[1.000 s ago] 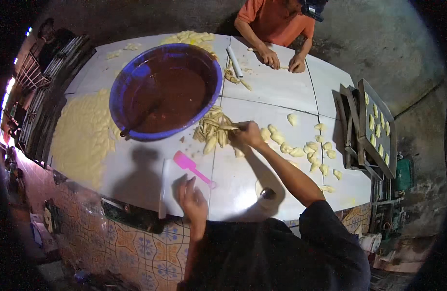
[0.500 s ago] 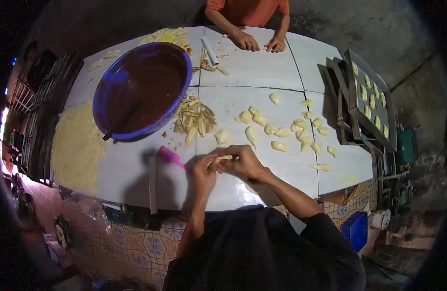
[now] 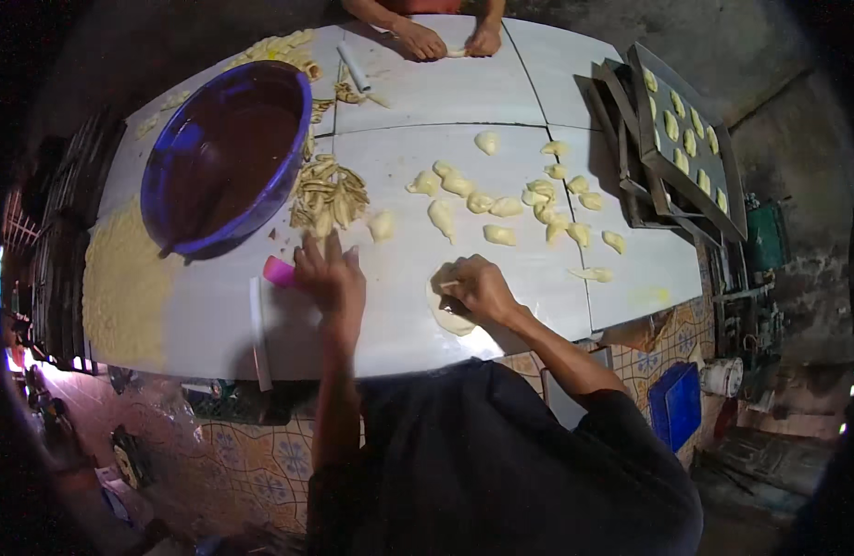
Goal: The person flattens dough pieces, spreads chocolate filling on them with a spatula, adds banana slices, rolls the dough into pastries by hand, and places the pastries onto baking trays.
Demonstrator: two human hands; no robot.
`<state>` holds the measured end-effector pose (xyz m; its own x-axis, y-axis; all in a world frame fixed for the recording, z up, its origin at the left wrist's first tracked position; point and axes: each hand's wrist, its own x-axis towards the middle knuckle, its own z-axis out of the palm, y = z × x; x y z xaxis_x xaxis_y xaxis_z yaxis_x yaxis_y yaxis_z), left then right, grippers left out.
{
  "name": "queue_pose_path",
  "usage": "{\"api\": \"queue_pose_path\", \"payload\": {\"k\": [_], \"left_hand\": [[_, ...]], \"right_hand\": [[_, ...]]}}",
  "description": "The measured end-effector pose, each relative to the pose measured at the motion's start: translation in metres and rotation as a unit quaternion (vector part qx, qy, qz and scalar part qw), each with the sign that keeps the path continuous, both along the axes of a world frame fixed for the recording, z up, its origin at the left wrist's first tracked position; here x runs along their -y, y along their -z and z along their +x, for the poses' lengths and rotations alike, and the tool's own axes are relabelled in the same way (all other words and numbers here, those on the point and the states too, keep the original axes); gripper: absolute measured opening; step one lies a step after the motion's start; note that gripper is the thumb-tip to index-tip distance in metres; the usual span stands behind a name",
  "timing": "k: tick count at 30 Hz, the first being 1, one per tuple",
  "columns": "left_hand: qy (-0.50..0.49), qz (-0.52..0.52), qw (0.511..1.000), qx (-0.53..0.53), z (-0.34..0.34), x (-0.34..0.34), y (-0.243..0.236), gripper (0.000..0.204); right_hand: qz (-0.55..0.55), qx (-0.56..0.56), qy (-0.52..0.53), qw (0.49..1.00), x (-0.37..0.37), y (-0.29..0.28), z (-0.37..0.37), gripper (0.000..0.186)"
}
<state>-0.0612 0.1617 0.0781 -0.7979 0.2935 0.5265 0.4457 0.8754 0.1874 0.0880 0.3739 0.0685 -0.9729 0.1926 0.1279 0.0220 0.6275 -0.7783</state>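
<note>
My left hand (image 3: 334, 283) has its fingers spread, reaching toward a pile of pale, banana-like sliced strips (image 3: 325, 199). Beside and partly under it lies a pink tool (image 3: 279, 271); the rest of that tool is hidden. With fingers closed, my right hand (image 3: 487, 292) pinches a pale strip (image 3: 451, 284) over a flattened round of dough (image 3: 452, 322). A dark brown patch shows on the dough next to the fingertips. Several pale dough pieces (image 3: 499, 234) lie beyond my right hand, and one dough lump (image 3: 381, 225) sits by the pile.
A purple-blue basin (image 3: 205, 246) of brown filling stands at the left, near a rolled-out dough sheet (image 3: 121, 296). Tilted trays (image 3: 668, 167) with shaped dough are stacked at the right. Across the white tiled table (image 3: 418, 93), a co-worker's hands (image 3: 422, 42) handle dough near a white tube (image 3: 354, 69).
My hands have parted: the left has moved left toward the strips, the right down to the dough round with a strip. The whole view has shifted, so the table appears higher.
</note>
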Motion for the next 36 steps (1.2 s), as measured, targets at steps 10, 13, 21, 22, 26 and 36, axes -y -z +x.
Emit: {"api": "queue_pose_path", "payload": {"k": [10, 13, 21, 22, 26, 36], "left_hand": [[0.330, 0.154, 0.914, 0.178, 0.108, -0.016, 0.018, 0.025], [0.392, 0.096, 0.897, 0.181, 0.124, -0.017, 0.012, 0.024], [0.229, 0.223, 0.934, 0.157, 0.120, -0.048, 0.043, 0.001], [0.204, 0.230, 0.935, 0.177, 0.116, -0.055, 0.039, 0.004], [0.268, 0.132, 0.944, 0.143, 0.110, -0.057, 0.046, 0.025], [0.324, 0.055, 0.942, 0.071, 0.109, -0.053, 0.058, 0.042]], "right_hand": [[0.101, -0.062, 0.027, 0.993, -0.009, 0.008, 0.060, 0.030], [0.103, -0.076, -0.056, 0.990, -0.012, 0.011, 0.077, 0.031], [-0.055, -0.091, 0.063, 0.992, 0.001, 0.016, 0.055, 0.014], [-0.073, -0.091, 0.093, 0.989, 0.001, 0.012, 0.046, 0.014], [0.037, -0.101, -0.018, 0.994, -0.010, 0.029, 0.043, 0.020], [0.041, -0.032, -0.074, 0.996, -0.008, 0.030, 0.047, 0.023]]}}
